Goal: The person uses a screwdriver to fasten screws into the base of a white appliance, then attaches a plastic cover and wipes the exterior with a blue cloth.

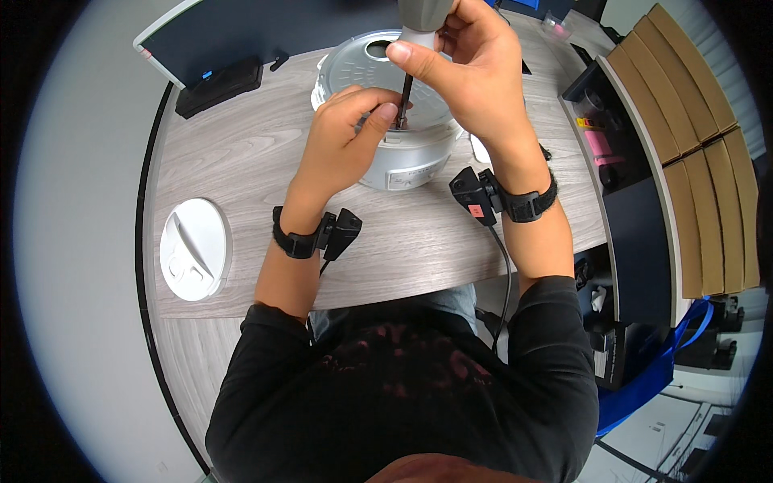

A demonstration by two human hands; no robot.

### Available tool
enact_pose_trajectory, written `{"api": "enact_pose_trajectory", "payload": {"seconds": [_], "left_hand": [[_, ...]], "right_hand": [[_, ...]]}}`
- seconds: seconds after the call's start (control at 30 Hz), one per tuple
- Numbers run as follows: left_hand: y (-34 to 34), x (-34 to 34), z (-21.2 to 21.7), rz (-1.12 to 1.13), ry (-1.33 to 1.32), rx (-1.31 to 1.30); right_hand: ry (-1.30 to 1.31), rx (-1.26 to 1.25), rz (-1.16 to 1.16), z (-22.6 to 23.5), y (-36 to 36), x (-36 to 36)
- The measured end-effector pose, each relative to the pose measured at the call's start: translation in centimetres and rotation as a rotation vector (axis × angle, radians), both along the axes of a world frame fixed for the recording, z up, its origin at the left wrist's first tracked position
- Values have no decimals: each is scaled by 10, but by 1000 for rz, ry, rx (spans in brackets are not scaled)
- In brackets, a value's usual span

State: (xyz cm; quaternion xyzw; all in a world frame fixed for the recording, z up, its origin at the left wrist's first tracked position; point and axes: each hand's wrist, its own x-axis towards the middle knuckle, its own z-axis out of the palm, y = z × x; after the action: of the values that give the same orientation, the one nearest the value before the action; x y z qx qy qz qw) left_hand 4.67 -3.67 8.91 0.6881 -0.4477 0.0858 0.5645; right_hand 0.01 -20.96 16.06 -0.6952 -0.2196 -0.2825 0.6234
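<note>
A silver-grey rice cooker [403, 167] stands on the desk in front of me, its round inner surface with a dark hole facing up. My right hand [485, 84] is closed round the grey-and-white handle of a screwdriver [423, 14], held upright. The dark shaft runs down to the cooker's near rim. There my left hand [346, 141] rests on the cooker, its thumb and forefinger pinched beside the screwdriver's tip. Whatever small thing sits between those fingers is hidden. A white oval cover [192, 251] lies on the desk at the left.
A monitor [250, 40] stands at the back left with a black base [219, 87]. At the right are a shelf unit [644, 217] with small items and several cardboard boxes [704, 217]. A blue bag [644, 394] hangs low at the right. Cables run from the black wrist devices [342, 233].
</note>
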Motion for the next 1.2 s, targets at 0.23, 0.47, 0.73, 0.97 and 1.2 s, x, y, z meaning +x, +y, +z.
{"api": "enact_pose_trajectory", "payload": {"seconds": [0.23,0.47,0.73,0.97,1.2], "left_hand": [[0,1,0,-36,-15,-8],[3,-4,1,31,-138,53],[-12,-16,-10,198,-447,204],[5,-7,-7,122,-442,255],[50,12,4,128,-340,359]], "right_hand": [[-69,163,37,6,1,0],[-52,159,-24,4,-30,-22],[177,81,-181,-75,-64,-28],[139,98,-179,-85,-79,-22],[122,14,-152,-87,-81,-16]]}}
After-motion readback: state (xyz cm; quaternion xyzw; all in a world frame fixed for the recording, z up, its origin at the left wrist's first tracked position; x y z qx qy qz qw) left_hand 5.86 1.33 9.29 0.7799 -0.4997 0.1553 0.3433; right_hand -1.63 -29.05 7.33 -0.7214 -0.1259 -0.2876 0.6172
